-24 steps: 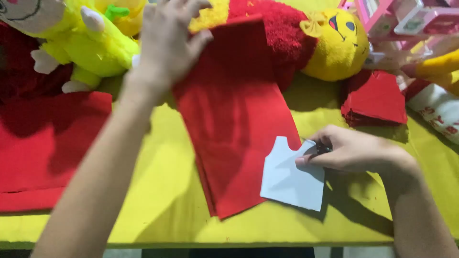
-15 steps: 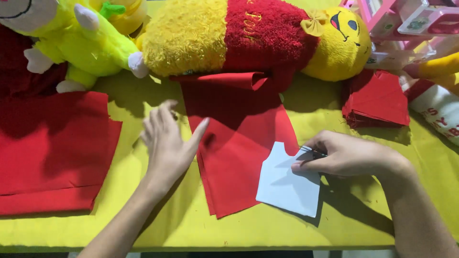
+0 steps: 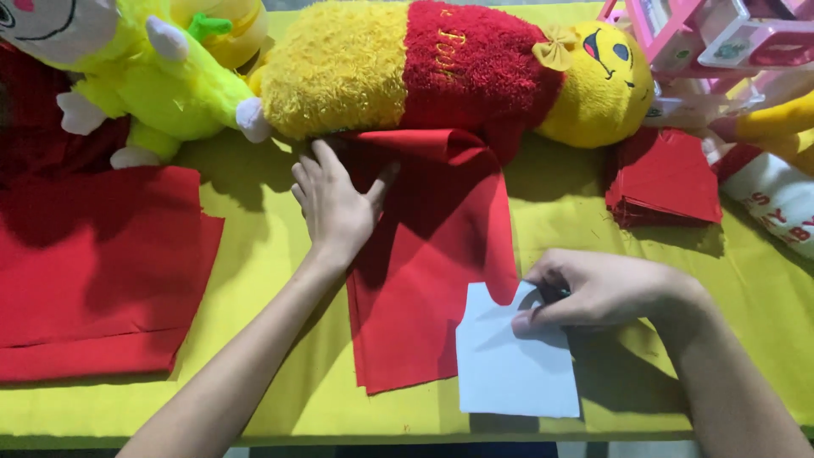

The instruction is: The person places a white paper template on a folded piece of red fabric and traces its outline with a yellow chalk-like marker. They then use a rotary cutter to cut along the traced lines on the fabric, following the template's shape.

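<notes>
Pinching a pen (barely visible), the right hand point(image 3: 606, 293) rests on white paper point(image 3: 513, 365) at the table's point(image 3: 254, 399) near edge; farther back, the left hand point(image 3: 335, 203) presses spread fingers on red fabric point(image 3: 428, 271) below a yellow plush toy point(image 3: 449, 68).

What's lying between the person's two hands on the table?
In the head view, only red fabric lies between the left hand and the right hand, which rests on a white paper pattern.

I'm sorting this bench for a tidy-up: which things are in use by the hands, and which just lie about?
In use:
- left hand flat on the red cloth strip
- right hand on the white paper pattern

Lying about:
- yellow-and-red plush toy
- green plush toy
- red cloth pile
- small red stack
</notes>
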